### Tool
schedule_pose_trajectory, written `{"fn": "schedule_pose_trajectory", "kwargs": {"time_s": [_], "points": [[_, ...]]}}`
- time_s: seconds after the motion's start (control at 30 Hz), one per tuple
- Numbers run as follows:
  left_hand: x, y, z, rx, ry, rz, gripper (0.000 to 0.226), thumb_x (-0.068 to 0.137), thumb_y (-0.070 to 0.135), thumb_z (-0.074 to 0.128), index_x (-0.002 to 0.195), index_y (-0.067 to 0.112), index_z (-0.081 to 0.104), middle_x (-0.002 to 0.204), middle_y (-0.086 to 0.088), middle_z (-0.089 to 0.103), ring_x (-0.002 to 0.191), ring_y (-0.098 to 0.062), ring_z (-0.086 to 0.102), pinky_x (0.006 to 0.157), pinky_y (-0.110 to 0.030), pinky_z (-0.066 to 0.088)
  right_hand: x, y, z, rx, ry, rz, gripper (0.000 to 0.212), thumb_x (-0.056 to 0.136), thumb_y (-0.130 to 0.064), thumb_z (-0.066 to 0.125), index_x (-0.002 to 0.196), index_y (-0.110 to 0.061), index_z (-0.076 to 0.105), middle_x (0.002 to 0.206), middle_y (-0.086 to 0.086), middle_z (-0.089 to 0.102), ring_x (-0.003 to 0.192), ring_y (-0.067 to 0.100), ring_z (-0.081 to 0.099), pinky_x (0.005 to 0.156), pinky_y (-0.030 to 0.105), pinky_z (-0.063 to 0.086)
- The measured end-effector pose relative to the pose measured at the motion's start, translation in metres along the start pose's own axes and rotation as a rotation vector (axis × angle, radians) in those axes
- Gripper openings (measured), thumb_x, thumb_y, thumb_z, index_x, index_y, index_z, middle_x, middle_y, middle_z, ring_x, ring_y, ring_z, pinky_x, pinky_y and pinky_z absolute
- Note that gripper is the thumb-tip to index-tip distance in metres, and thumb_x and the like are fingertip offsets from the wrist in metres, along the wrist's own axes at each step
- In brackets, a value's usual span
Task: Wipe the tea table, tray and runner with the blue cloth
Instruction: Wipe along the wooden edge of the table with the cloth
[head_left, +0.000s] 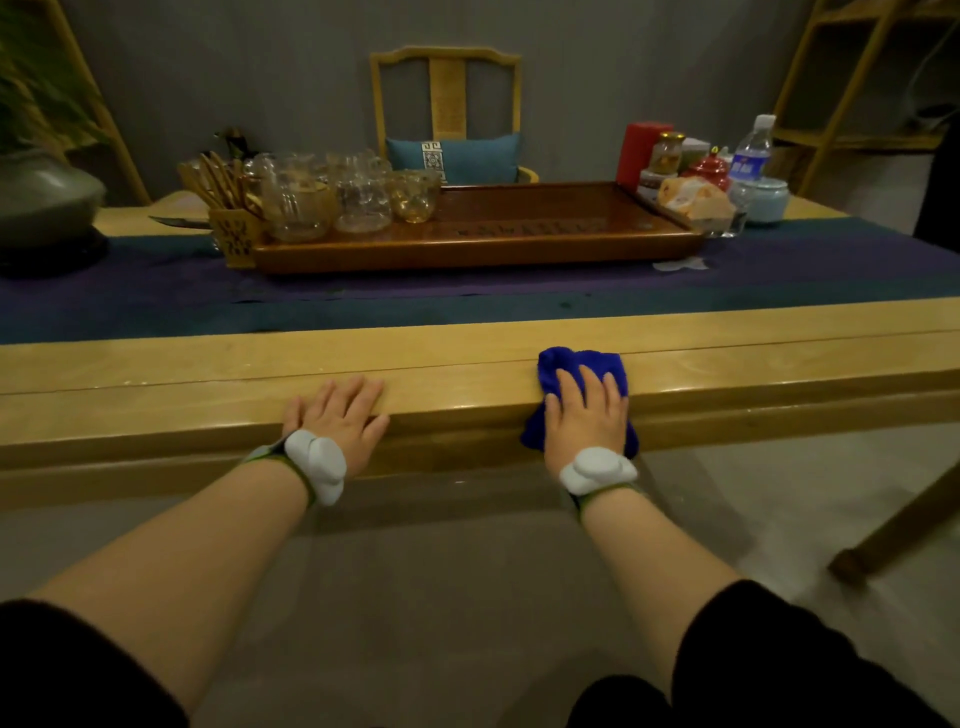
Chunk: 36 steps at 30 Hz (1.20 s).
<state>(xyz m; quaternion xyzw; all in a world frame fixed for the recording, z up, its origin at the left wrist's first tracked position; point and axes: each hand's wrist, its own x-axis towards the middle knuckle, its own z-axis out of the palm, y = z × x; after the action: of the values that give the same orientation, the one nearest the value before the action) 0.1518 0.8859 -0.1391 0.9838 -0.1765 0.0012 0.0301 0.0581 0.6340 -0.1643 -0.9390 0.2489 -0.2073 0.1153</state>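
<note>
My right hand (584, 415) presses blue cloth (576, 364) flat-fingered on tea table (208, 374) near edge, left hand (337, 413) flat, empty; tray (467, 249), runner (156, 296) likely unwiped.

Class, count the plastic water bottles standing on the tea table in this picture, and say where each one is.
1. The water bottle stands at the far right of the tea table, behind the red lidded pot and the pale blue jar. Others may be hidden behind that clutter.
</note>
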Motion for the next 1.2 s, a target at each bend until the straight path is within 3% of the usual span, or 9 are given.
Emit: {"fn": "schedule_pose_trajectory", "kwargs": {"time_s": [0.2,0.33,0.47,0.57,0.67,0.77,0.9,1.03,1.2], "points": [[0.006,-0.007,0.003,-0.012,-0.028,0.006,0.052,0.097,0.051,0.017,0.146,0.043,0.000,0.156,0.014,0.001,0.145,-0.018,0.002,0.116,-0.045,0.003,-0.037,-0.077,0.032,0.009,-0.043,-0.265,0.053,0.100,-0.037,0.032,0.150,-0.027,0.017,0.159,0.004,0.007,0.145,0.030,-0.005,0.115,0.045,-0.007],[0.007,-0.005,0.001,-0.011,-0.037,0.014,0.052,0.097,0.050,0.017,0.146,0.042,0.001,0.156,0.012,0.002,0.145,-0.019,0.003,0.116,-0.046,0.004,-0.038,-0.070,0.036,-0.049,-0.040,-0.336,0.055,0.101,-0.035,0.030,0.151,-0.028,0.007,0.159,0.003,0.000,0.145,0.027,-0.009,0.117,0.042,-0.004],[0.004,-0.001,-0.004,-0.007,-0.053,0.012,0.052,0.098,0.049,0.016,0.147,0.041,0.001,0.156,0.012,-0.001,0.145,-0.018,0.001,0.116,-0.044,0.002,-0.043,-0.034,0.031,0.077,0.032,-0.121,0.059,0.101,-0.028,0.033,0.151,-0.026,0.002,0.155,0.003,-0.019,0.141,0.028,-0.020,0.119,0.044,0.006],[0.002,0.000,-0.007,-0.003,-0.069,0.009,0.052,0.098,0.049,0.016,0.147,0.041,-0.001,0.156,0.013,-0.003,0.145,-0.018,-0.001,0.116,-0.044,0.002,-0.045,-0.044,0.032,0.225,0.044,0.079,0.062,0.101,-0.028,0.033,0.150,-0.026,-0.005,0.155,0.005,-0.024,0.143,0.031,-0.017,0.118,0.044,0.011],[0.000,0.000,-0.007,0.007,-0.085,0.012,0.052,0.098,0.049,0.015,0.147,0.041,-0.002,0.157,0.012,-0.005,0.145,-0.019,-0.002,0.116,-0.045,0.001,-0.056,-0.086,0.040,0.419,0.059,0.160,0.070,0.099,-0.029,0.038,0.146,-0.027,-0.014,0.155,0.011,-0.021,0.144,0.031,-0.011,0.117,0.038,-0.001],[0.000,0.000,-0.006,0.001,-0.062,0.002,0.052,0.098,0.048,0.017,0.147,0.041,-0.001,0.157,0.012,-0.003,0.145,-0.019,-0.001,0.116,-0.045,0.001,-0.076,-0.127,0.054,0.721,-0.058,0.131,0.078,0.095,-0.026,0.047,0.141,-0.032,-0.016,0.156,0.009,-0.018,0.144,0.026,-0.008,0.112,0.028,-0.009],[0.000,-0.001,-0.006,-0.018,-0.064,0.020,0.052,0.099,0.047,0.018,0.147,0.040,0.000,0.157,0.012,-0.002,0.145,-0.019,-0.001,0.116,-0.046,0.001,-0.083,-0.120,0.073,0.519,-0.215,0.103,0.076,0.098,-0.037,0.039,0.147,-0.017,-0.016,0.155,0.019,-0.017,0.145,0.033,-0.004,0.117,0.040,0.012],[0.002,-0.002,-0.005,-0.020,-0.066,0.022,0.052,0.098,0.048,0.017,0.146,0.041,0.000,0.157,0.012,-0.001,0.145,-0.019,0.000,0.116,-0.046,0.002,-0.077,-0.080,0.072,0.606,-0.168,0.020,0.070,0.100,-0.030,0.037,0.139,-0.030,-0.020,0.156,0.013,-0.018,0.145,0.031,-0.005,0.117,0.038,0.010],[0.002,-0.002,-0.004,-0.032,-0.055,0.030,0.052,0.098,0.048,0.018,0.147,0.041,0.002,0.156,0.012,0.000,0.145,-0.019,0.000,0.116,-0.046,0.001,-0.046,-0.045,0.060,0.663,0.086,0.351,0.069,0.099,-0.021,0.038,0.149,-0.021,-0.009,0.156,0.008,-0.018,0.144,0.033,0.013,0.109,0.041,0.033]]}}
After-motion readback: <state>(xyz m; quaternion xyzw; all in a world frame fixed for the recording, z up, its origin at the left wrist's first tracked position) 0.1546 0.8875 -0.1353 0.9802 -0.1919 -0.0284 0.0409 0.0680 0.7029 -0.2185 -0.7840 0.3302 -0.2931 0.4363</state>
